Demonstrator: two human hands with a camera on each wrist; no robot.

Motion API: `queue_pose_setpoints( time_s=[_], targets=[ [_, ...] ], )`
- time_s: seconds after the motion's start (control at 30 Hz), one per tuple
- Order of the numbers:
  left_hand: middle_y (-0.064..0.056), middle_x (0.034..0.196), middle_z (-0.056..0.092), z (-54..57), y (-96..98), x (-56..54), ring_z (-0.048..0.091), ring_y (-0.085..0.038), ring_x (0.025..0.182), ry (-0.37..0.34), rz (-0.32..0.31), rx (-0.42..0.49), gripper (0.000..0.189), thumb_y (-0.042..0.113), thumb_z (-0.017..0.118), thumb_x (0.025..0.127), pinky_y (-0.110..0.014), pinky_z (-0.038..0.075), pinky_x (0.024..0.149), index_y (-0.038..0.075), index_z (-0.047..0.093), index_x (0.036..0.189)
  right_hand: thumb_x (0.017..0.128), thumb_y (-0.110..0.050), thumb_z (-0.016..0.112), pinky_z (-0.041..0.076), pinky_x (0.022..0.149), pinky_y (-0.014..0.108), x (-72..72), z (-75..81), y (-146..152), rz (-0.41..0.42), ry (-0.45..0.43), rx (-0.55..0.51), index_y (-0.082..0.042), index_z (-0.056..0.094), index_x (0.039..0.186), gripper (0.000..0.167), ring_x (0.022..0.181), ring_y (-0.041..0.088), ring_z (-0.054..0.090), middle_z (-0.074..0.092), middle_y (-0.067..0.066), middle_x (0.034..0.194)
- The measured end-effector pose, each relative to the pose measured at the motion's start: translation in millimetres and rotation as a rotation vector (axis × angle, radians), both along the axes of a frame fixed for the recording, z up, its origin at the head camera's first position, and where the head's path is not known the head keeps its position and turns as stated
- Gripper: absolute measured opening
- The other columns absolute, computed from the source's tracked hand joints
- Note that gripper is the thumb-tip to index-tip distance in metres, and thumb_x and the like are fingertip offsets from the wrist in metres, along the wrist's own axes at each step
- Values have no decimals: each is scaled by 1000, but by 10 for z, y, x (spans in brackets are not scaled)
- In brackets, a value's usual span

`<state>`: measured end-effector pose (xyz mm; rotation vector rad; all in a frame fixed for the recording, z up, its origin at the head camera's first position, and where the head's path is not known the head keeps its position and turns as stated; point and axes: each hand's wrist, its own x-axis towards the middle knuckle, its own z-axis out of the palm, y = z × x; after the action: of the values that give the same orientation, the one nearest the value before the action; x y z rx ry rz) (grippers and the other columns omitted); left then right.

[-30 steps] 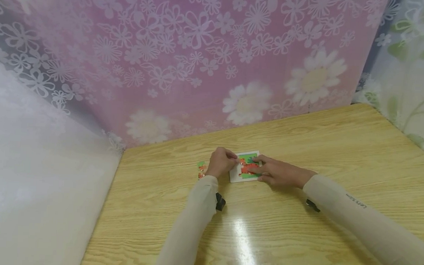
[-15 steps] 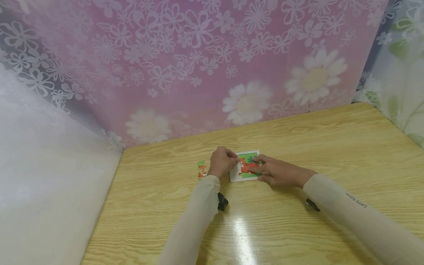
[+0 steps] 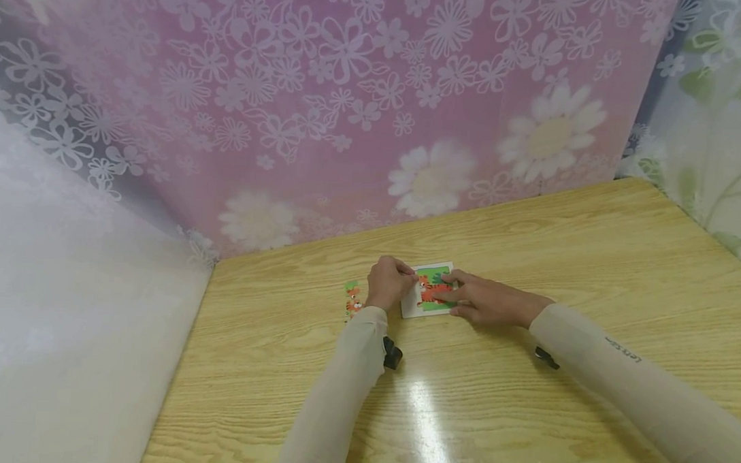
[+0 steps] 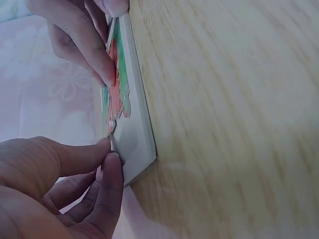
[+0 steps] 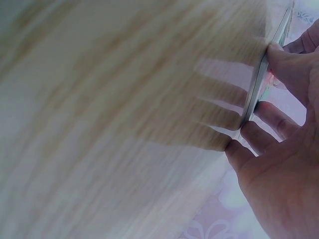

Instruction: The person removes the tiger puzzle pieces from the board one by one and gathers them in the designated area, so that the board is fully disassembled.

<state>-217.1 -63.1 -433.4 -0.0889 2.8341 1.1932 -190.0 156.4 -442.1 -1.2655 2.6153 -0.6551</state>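
Observation:
A jigsaw puzzle board [image 3: 409, 306] with a white border lies flat, with an orange striped tiger on green in its right part. My left hand [image 3: 388, 284] is at the board's left side. In the left wrist view its thumb and index finger pinch a small puzzle piece [image 4: 112, 143], mostly hidden by the fingertips, over the bare pale part of the board. From the right, my right hand [image 3: 487, 300] rests on the board, its fairly straight fingers pressing on the tiger picture and touching the edge. The right wrist view has its thumb and fingers along the board's edge [image 5: 253, 92].
Loose puzzle pieces [image 3: 352, 302] in orange and green lie just left of my left hand, partly hidden by it. The wooden table [image 3: 268, 364] meets a pink flowered curtain [image 3: 350, 122] behind and a white sheet [image 3: 86, 303] on the left.
My left wrist and forearm have shifted slightly to the right, leaving more of the loose pieces visible. The left fingertips stay at the same place on the board. My right hand stays put.

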Motion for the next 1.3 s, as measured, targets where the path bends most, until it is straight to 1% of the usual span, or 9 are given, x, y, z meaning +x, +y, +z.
queue_pose_setpoints(
  time_s=[0.23, 0.33, 0.53, 0.67, 0.83, 0.97, 1.03, 1.17, 1.3],
  targets=[
    [-3, 86, 73, -18, -16, -14, 67, -16, 73, -9, 5, 27, 9, 15, 77, 92, -32, 58, 66, 10, 80, 85, 100, -12, 64, 51, 88, 44, -20, -27, 4, 25, 34, 1, -1, 57, 142, 44, 112, 33, 58, 47, 29, 138],
    [-2, 85, 73, -4, -27, -8, 66, -15, 72, -12, 3, 49, 10, 15, 77, 92, -31, 58, 65, 10, 80, 85, 101, -11, 64, 51, 89, 46, -26, -34, 11, 26, 35, 4, -3, 58, 142, 43, 113, 33, 57, 47, 29, 140],
    [-1, 84, 73, 14, -91, 14, 65, -15, 71, 23, -11, 91, 9, 14, 75, 93, -30, 56, 62, 9, 80, 88, 101, -11, 63, 50, 92, 49, -18, -21, 10, 22, 13, -2, -4, 57, 143, 43, 119, 37, 55, 46, 29, 142],
    [-5, 81, 73, 35, -188, 20, 67, -17, 68, 46, -14, 134, 9, 13, 74, 94, -31, 56, 62, 7, 80, 91, 102, -11, 62, 50, 91, 48, -8, -4, 6, 18, 5, -5, -3, 57, 143, 43, 118, 36, 54, 46, 29, 142],
    [-8, 86, 75, 62, -341, 11, 70, -23, 76, 23, 13, 179, 8, 13, 73, 94, -33, 56, 64, 7, 79, 93, 102, -12, 62, 49, 89, 45, 2, 4, 12, 12, 2, 5, -2, 56, 143, 43, 117, 35, 54, 47, 29, 140],
    [-10, 91, 75, 88, -467, 15, 70, -27, 82, 7, 37, 181, 9, 14, 72, 95, -35, 57, 67, 7, 78, 94, 102, -13, 61, 49, 93, 49, -1, 0, 19, 12, -1, 9, -2, 56, 143, 43, 123, 40, 53, 45, 31, 144],
    [-11, 93, 74, 107, -527, 29, 70, -29, 85, -1, 49, 184, 10, 14, 72, 96, -38, 58, 70, 6, 78, 96, 102, -12, 61, 48, 93, 50, -7, -6, 20, 14, 0, 5, -2, 56, 143, 42, 122, 40, 53, 45, 31, 144],
    [-13, 95, 74, 139, -636, 74, 71, -32, 88, -15, 73, 197, 11, 13, 71, 96, -43, 58, 74, 4, 77, 99, 102, -12, 62, 48, 91, 47, -19, -15, 13, 16, 6, 2, -1, 57, 142, 42, 119, 37, 54, 45, 31, 142],
    [-12, 95, 74, 151, -732, 112, 70, -31, 87, -25, 100, 190, 11, 13, 71, 96, -41, 58, 71, 4, 77, 99, 102, -13, 62, 48, 89, 43, -23, -21, 7, 13, 8, 10, -1, 56, 142, 43, 120, 36, 53, 46, 29, 141]
  ],
)
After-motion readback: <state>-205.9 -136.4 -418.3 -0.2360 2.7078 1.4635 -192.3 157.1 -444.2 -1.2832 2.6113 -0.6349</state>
